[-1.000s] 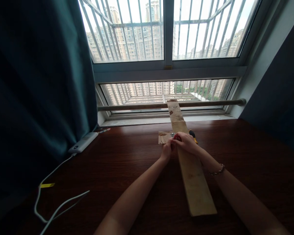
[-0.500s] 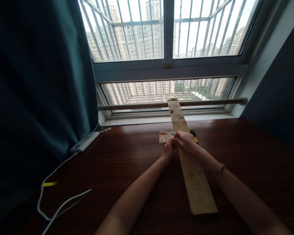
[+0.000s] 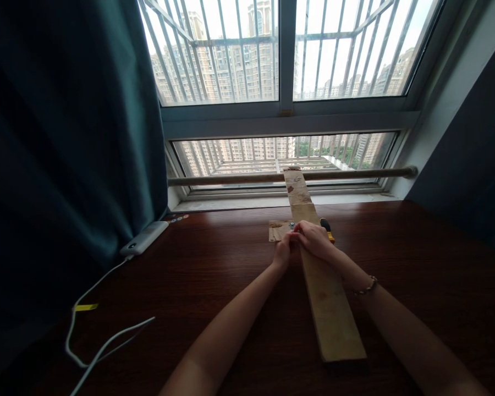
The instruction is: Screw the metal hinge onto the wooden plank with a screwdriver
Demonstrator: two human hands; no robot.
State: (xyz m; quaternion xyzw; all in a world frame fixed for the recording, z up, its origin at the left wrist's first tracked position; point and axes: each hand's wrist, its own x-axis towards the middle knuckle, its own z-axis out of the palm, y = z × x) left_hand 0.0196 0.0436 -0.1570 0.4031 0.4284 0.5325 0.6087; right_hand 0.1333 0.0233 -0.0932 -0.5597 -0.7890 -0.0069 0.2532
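Observation:
A long wooden board (image 3: 332, 308) lies lengthwise on the dark table, its far end reaching the rail by the window. A short wood piece (image 3: 277, 231) sticks out from its left side, with a small metal part (image 3: 291, 225) where the two meet. My right hand (image 3: 313, 237) rests over the board, fingers pinched together. My left hand (image 3: 284, 250) is at the board's left edge, its fingertips meeting those of the right. Whatever the fingertips hold is too small to make out. Just right of the board lies a black and yellow tool (image 3: 326, 230), partly hidden by my right hand.
The reddish-brown table (image 3: 223, 258) stretches to the window sill. A metal rail (image 3: 231, 179) crosses before the window. At left hang dark curtains (image 3: 107, 110), beside a white power strip (image 3: 144, 238) with a white cable (image 3: 70, 330) bearing a yellow tag (image 3: 86, 307).
Both hands stay at the same spot on the board, with barely any finger movement visible. The whole view has shifted slightly.

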